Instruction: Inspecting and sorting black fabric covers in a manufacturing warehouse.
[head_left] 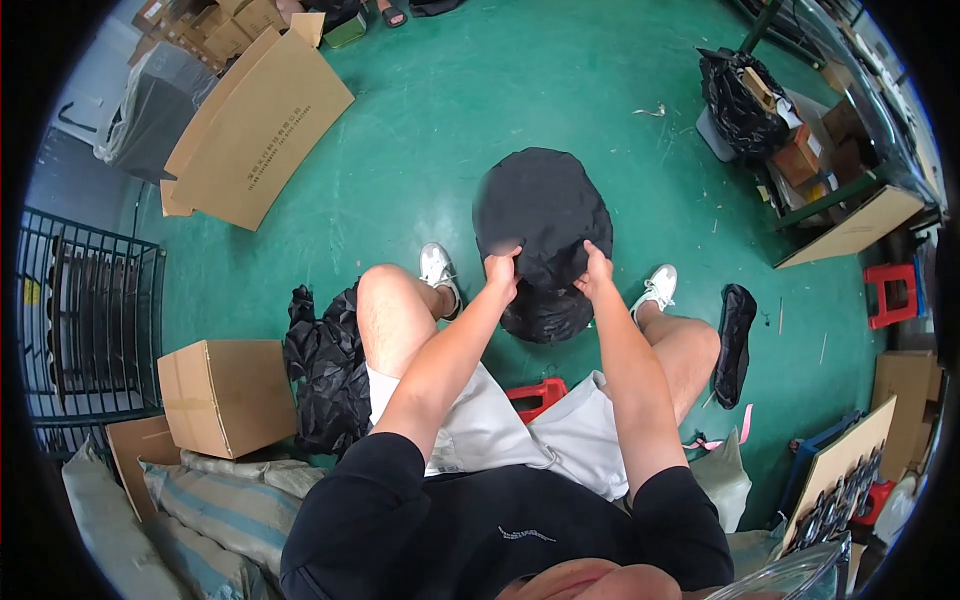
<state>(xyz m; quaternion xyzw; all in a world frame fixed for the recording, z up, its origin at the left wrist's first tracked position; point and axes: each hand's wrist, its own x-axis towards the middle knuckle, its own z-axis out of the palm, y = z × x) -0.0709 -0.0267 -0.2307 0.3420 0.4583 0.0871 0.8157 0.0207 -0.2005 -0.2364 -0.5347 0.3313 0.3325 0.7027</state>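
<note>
A large, roundish black fabric piece (545,200) is held up in front of me, between my knees. My left hand (502,272) pinches its near edge on the left, thumb on top. On the right, my right hand (595,268) grips the same edge, its fingers partly hidden under the fabric. Directly below sits a shiny black plastic-wrapped bundle (545,322), mostly covered by the fabric. Whether the two touch, I cannot tell.
Crumpled black plastic (330,370) lies by my left leg, beside a cardboard box (230,395). A long black pouch (735,340) rests right of my right leg. Between my thighs shows a red stool (538,398). A big carton (265,130) stands far left.
</note>
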